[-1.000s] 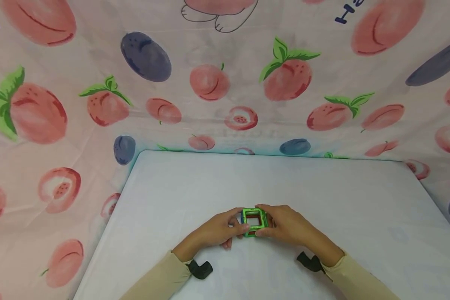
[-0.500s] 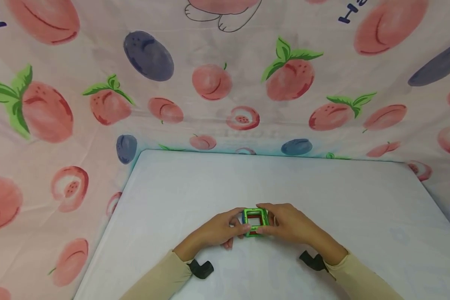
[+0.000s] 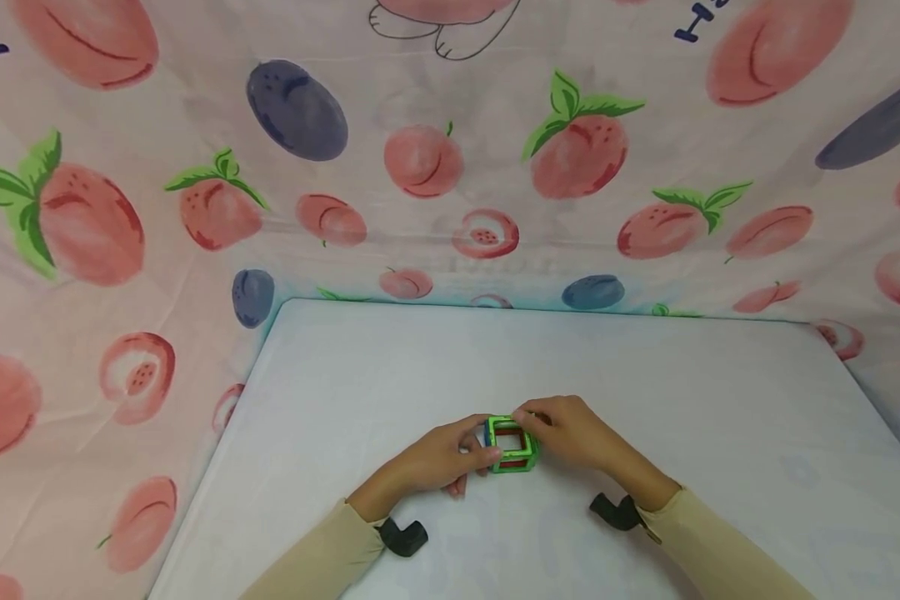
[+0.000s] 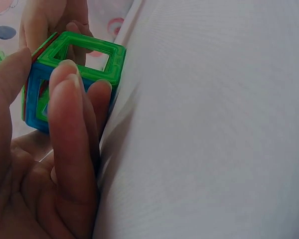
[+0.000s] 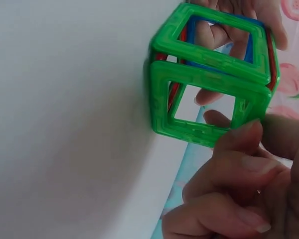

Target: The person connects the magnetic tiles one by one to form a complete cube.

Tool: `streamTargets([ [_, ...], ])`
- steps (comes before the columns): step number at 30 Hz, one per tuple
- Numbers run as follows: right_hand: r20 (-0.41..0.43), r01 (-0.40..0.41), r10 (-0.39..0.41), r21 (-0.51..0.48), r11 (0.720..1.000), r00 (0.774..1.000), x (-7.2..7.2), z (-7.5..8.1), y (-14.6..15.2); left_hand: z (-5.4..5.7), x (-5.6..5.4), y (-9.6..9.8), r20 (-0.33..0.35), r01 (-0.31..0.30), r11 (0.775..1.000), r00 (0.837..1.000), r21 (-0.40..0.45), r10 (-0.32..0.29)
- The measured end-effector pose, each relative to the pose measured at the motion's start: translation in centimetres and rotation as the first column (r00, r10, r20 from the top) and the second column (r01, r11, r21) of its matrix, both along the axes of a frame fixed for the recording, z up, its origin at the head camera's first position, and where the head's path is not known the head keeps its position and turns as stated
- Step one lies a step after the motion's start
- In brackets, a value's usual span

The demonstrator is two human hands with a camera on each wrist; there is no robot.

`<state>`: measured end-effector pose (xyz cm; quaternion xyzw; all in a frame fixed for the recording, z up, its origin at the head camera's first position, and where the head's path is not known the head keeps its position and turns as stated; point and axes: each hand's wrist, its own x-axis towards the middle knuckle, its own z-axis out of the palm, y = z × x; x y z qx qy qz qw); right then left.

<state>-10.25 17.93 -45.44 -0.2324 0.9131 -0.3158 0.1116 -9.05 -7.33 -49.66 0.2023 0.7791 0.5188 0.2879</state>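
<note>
A small cube of magnetic tiles [image 3: 512, 460], square frames in green, blue and red, stands on the white table. My left hand [image 3: 438, 458] holds its left side, thumb at the near edge and index finger at the far corner. In the left wrist view, other left fingers [image 4: 70, 134] lie along the blue and green tiles. My right hand [image 3: 573, 433] pinches the cube's far right corner between thumb and index finger. Its other fingers [image 5: 214, 216] curl below the green tile in the right wrist view. There, a narrow gap shows between two green tiles [image 5: 209, 135].
The white table [image 3: 375, 358] reaches back to a fruit-print cloth [image 3: 420, 83], which hangs behind it and along the sides. Black straps [image 3: 402, 538] sit at both wrists, by the beige sleeves.
My right hand has shifted up to the cube's far right corner, and its thumb has left the near edge. The left hand and the cube look almost unmoved.
</note>
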Motion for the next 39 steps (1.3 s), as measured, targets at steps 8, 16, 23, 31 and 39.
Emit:
streamTargets([
  [8, 0.266, 0.029, -0.012, -0.058, 0.998, 0.964, -0.7, 0.1, 0.1, -0.1, 0.2, 0.2, 0.006, -0.008, 1.000, 1.000, -0.015, 0.008],
  [16, 0.414, 0.033, 0.043, -0.176, 0.984, 0.909, -1.0, 0.1, 0.2, -0.1, 0.3, 0.1, -0.018, 0.013, 1.000, 1.000, -0.010, -0.014],
  [23, 0.433, 0.052, 0.033, -0.184, 0.982, 0.901, -0.9, 0.0, 0.2, -0.2, 0.5, 0.1, -0.017, 0.008, 1.000, 1.000, -0.011, -0.009],
  [31, 0.455, 0.057, 0.036, -0.189, 0.980, 0.890, -0.7, -0.1, 0.2, -0.2, 0.8, 0.2, -0.019, 0.006, 1.000, 1.000, -0.011, -0.006],
  [39, 0.467, 0.057, 0.045, -0.202, 0.978, 0.883, -0.5, -0.2, 0.2, -0.2, 1.1, 0.2, -0.025, 0.007, 1.000, 1.000, -0.012, -0.008],
])
